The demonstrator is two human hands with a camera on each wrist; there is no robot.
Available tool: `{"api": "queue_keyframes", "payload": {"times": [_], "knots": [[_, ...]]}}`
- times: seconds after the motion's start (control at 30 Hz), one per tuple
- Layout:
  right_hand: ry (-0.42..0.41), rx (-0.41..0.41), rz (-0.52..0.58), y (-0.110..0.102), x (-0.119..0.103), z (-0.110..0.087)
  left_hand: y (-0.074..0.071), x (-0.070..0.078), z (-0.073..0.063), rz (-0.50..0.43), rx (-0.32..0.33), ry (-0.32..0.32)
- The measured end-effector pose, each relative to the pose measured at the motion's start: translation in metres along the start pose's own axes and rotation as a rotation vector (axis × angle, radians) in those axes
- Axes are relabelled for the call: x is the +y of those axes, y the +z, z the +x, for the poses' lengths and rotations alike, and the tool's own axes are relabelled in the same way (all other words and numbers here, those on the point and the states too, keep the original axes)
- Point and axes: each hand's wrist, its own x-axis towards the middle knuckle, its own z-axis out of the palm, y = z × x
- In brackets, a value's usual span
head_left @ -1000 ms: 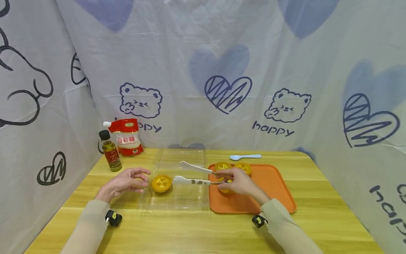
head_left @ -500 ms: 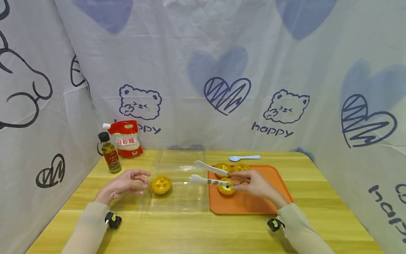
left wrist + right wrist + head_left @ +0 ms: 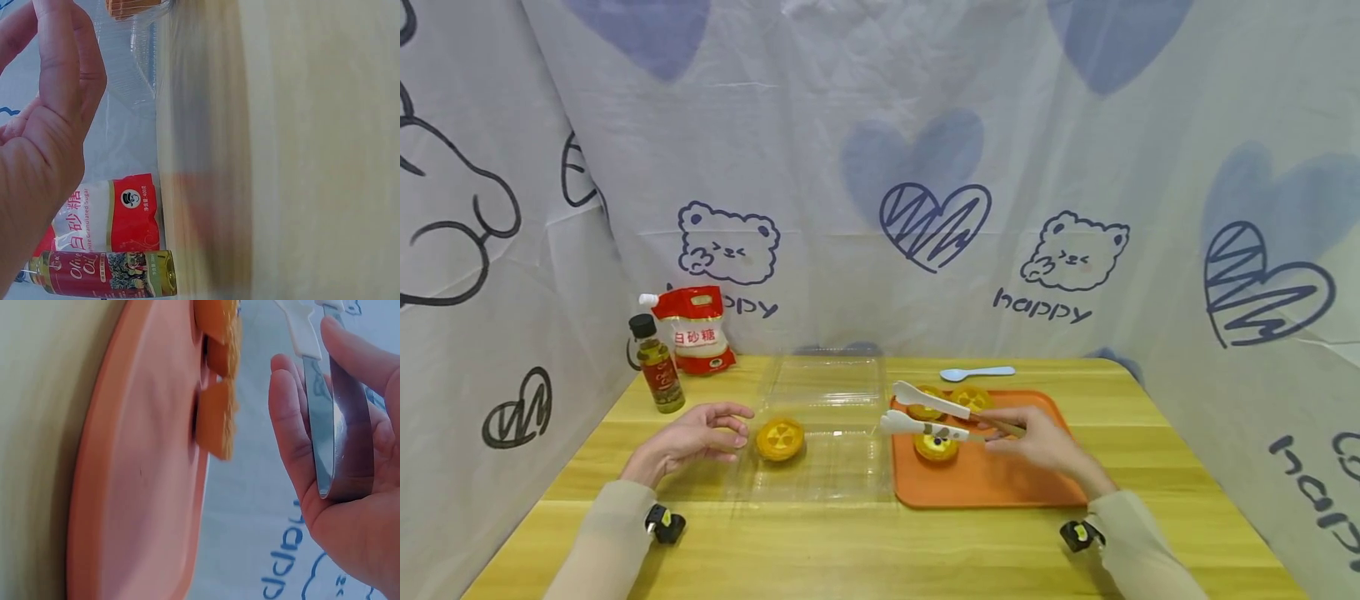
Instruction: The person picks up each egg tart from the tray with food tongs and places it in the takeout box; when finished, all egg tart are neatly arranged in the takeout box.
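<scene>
My right hand point(image 3: 1037, 437) holds a pair of tongs point(image 3: 352, 444) by its bent metal end, thumb on one side and fingers on the other. The white tips are spread apart with nothing between them, over the left part of the orange tray point(image 3: 1000, 483). Three egg tarts sit on that tray; the front tart point(image 3: 936, 448) has dark bits on top, and the back right tart point(image 3: 972, 399) shows plainly. One more egg tart point(image 3: 780, 439) sits in the left of a clear plastic container point(image 3: 827, 487). My left hand point(image 3: 696, 437), fingers loosely bent and holding nothing, hovers by the container's left edge.
A bottle of olive oil point(image 3: 660, 375) and a red-and-white bag of sugar point(image 3: 698, 333) stand at the back left. The container's raised lid point(image 3: 823, 375) is toward the back. Behind the tray lies a pale blue spoon point(image 3: 977, 373). A printed curtain closes off the back and sides.
My right hand has moved right with the tongs, whose tips have gone from over the container to over the tray. The left hand and the tarts have stayed put.
</scene>
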Motion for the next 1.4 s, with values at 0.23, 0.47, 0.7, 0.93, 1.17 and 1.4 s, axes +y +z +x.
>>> {"api": "queue_keyframes", "payload": {"times": [0.23,0.47,0.7,0.93,1.17,1.4], "knots": [[0.022,-0.021,-0.016,-0.017,0.011,-0.012,0.0,0.001,0.001,-0.014,0.016,-0.019],[0.059,-0.019,-0.098,-0.033,0.016,-0.023,0.0,0.002,0.0,-0.02,-0.002,-0.006],[0.038,-0.071,-0.103,-0.046,0.025,-0.032,0.001,-0.001,0.002,-0.003,-0.011,0.013],[0.082,-0.156,0.023,-0.049,0.026,-0.037,0.001,-0.003,0.001,-0.016,-0.002,-0.006],[0.079,-0.191,-0.016,-0.049,0.023,-0.035,0.0,-0.004,-0.002,-0.03,-0.002,-0.012],[0.066,-0.165,-0.113,-0.045,0.026,-0.032,0.0,-0.001,0.003,-0.027,0.004,-0.025]]}}
